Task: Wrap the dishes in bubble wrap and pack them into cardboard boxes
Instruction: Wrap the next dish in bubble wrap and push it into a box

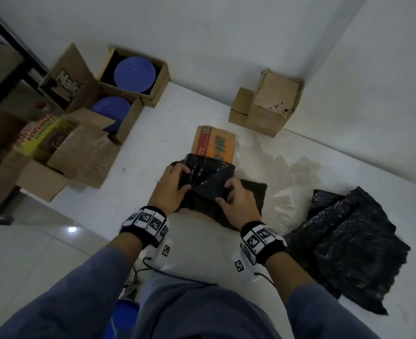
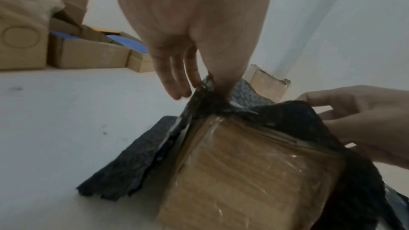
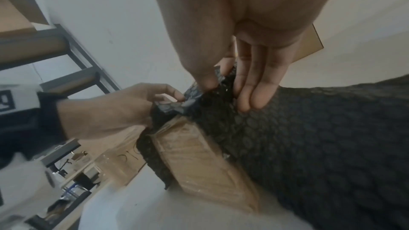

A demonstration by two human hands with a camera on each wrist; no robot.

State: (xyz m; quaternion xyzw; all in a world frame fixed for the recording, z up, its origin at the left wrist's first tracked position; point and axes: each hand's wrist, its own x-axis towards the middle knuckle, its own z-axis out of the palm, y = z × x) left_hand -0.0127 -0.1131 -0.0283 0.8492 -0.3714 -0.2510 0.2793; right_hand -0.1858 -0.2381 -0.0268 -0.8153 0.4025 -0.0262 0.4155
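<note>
Sleeves: blue sleeves [image 1: 79, 289] fill the 6 o'clock edge of the head view, and both wrists carry black bands with square printed markers.
Left hand: left hand [image 1: 170, 189] pinches a fold of the black bubble wrap [image 1: 209, 179] between thumb and forefinger on top of the parcel; the other fingers [image 2: 172, 76] hang loosely curled. Grip state: grasping the wrap.
Right hand: right hand [image 1: 238, 201] grasps the same wrap from the 3 o'clock side, thumb against fingers [image 3: 254, 83].
Parcel: a taped cardboard box [image 2: 243, 172] sits at the middle of the white worktop [image 1: 153, 143], partly covered by the wrap; its near face is bare.
Flat carton: an orange printed carton [image 1: 216, 143] lies just beyond the parcel, at 12 o'clock.
Spare wrap: a heap of black bubble wrap sheets [image 1: 348, 241] lies at 4 o'clock.
Dishes: blue plates [image 1: 134, 74] sit in open boxes [image 1: 158, 79] at 10 o'clock.
Closed boxes: two plain brown boxes [image 1: 268, 104] stand at 1 o'clock, by the wall.
</note>
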